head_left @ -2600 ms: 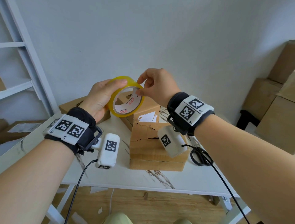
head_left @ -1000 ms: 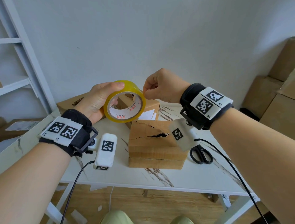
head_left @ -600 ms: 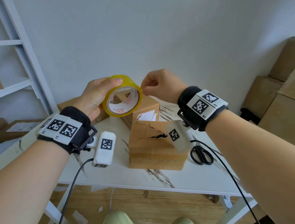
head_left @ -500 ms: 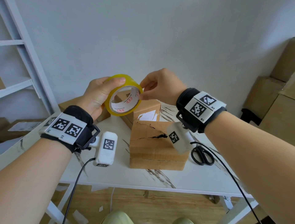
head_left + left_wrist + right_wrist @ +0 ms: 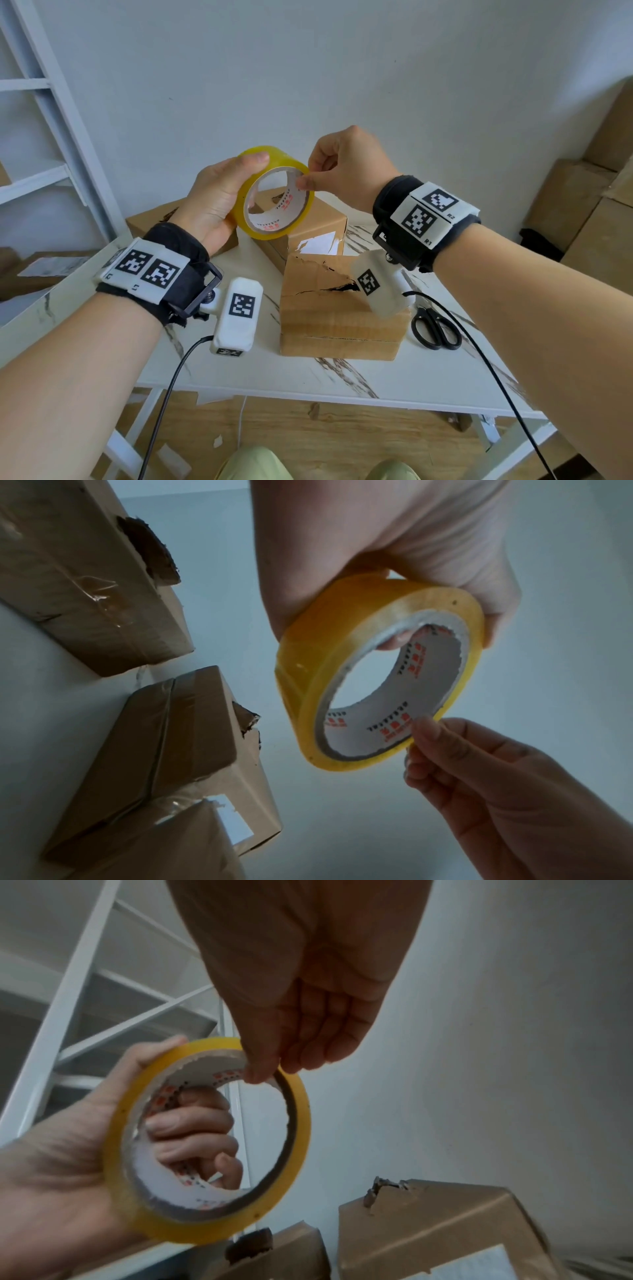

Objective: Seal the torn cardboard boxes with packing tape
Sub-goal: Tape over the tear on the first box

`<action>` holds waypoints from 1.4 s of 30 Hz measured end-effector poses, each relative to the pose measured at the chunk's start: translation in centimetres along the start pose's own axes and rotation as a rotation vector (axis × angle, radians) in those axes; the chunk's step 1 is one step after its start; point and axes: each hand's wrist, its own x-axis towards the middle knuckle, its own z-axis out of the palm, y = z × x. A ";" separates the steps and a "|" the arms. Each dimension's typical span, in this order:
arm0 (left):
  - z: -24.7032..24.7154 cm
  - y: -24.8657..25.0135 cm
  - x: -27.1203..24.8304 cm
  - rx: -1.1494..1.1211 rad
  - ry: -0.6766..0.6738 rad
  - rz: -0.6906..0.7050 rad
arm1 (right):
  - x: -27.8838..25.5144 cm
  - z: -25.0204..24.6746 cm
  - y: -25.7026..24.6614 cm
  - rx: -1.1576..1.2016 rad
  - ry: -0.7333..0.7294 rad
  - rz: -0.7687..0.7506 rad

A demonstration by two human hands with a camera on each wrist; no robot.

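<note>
My left hand (image 5: pixel 219 202) grips a yellow roll of packing tape (image 5: pixel 274 192) in the air above the table, thumb on the outer face and fingers through the core (image 5: pixel 192 1129). My right hand (image 5: pixel 346 168) pinches the roll's right rim (image 5: pixel 416 739) between thumb and forefinger. Below stands a torn cardboard box (image 5: pixel 329 301) with a jagged black rip across its top. Behind it stands a second box (image 5: pixel 308 226) with a white label. A third box (image 5: pixel 78 572) with a torn hole lies further left.
Black scissors (image 5: pixel 435 329) lie on the white marbled table (image 5: pixel 342 373) right of the torn box. A white shelf frame (image 5: pixel 51 113) rises at the left. More cardboard boxes (image 5: pixel 589 219) are stacked at the right wall. Paper scraps lie on the wooden floor.
The roll has stayed raised in my left hand, shifting slightly up and right. My right hand's thumb and forefinger have come back onto the roll's right rim after pulling a little away.
</note>
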 end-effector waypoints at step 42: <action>-0.4 -0.8 0.7 -0.083 0.084 -0.018 | 0.4 -0.2 0.3 -0.019 0.008 0.044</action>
